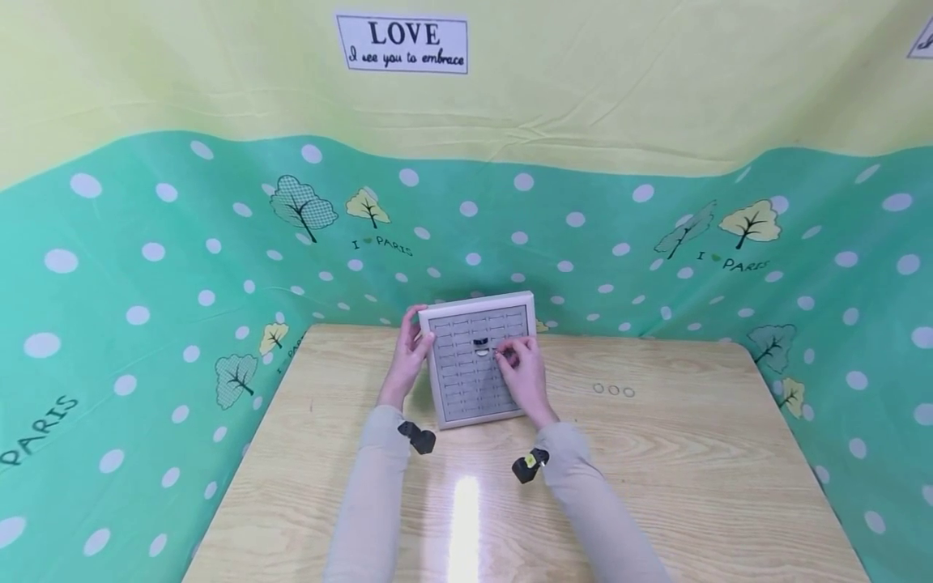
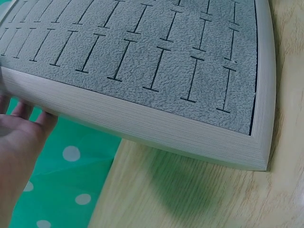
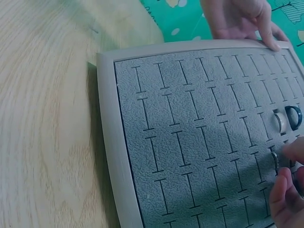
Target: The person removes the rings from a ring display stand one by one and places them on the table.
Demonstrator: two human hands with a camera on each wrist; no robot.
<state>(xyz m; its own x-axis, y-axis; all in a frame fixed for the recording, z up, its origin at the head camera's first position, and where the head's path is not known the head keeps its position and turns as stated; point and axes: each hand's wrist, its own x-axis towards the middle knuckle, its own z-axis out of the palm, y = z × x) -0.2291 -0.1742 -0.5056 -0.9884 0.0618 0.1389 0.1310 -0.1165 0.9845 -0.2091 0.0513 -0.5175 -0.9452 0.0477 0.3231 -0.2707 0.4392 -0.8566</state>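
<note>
While the square grey velvet ring tray with its pale frame [image 1: 477, 360] leans tilted near the far edge of the light wooden table [image 1: 656, 470], the left hand [image 1: 411, 352] props it from the left side, fingers fairly straight along the frame and behind it. The right hand [image 1: 521, 368] is over the middle of the grey pad, its fingertips [image 3: 285, 187] pinching a thin ring [image 3: 274, 159] at one of the slots. Just above it two rings already sit in their slots, a pale one [image 3: 280, 121] and a dark one [image 3: 293, 117]. Three more small rings [image 1: 613, 390] lie in a row on the table, to the right of the tray and well apart from it.

To seat the ring well, I'd say it wants to go in edge-on, lined up with the slit, with gentle pressure so the velvet grips it. The propping hand should hold the tilt steady, or the tray may slide back.
</note>
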